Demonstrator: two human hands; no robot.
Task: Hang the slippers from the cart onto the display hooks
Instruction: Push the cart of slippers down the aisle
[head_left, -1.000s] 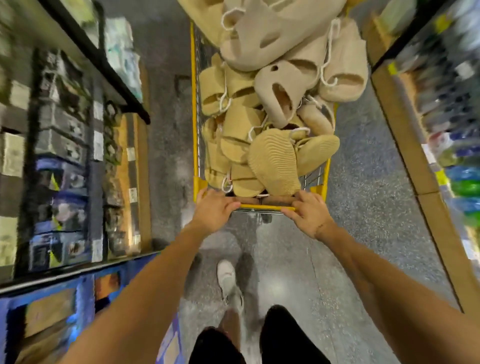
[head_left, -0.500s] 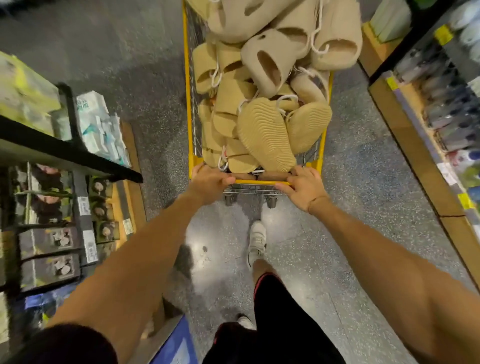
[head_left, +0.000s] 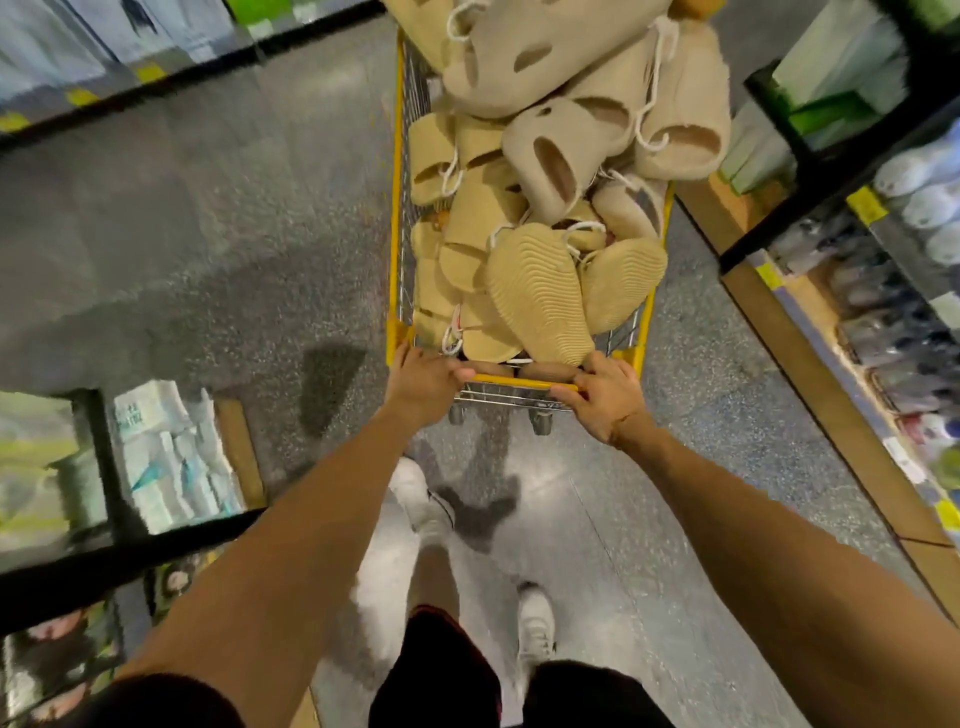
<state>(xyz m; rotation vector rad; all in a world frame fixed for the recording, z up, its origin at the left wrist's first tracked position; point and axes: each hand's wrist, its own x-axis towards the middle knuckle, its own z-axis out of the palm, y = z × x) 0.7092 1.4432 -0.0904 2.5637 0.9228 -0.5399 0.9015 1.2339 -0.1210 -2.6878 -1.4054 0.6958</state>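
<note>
A yellow-framed wire cart stands in the aisle ahead of me, heaped with several beige slippers tied in pairs with white cord. One slipper lies sole up at the near end. My left hand grips the left end of the yellow cart handle. My right hand grips the right end of that handle. No display hooks are in view.
Shelving with packaged goods stands at the lower left, and another shelf edge runs across the upper left. Stocked shelves with a wooden base line the right. Speckled grey floor opens to the left. My feet in white shoes are below the handle.
The cart and I have rolled forward along the aisle. The left shelving has slid back, exposing a wide stretch of floor on the left. Both hands keep their grip on the handle.
</note>
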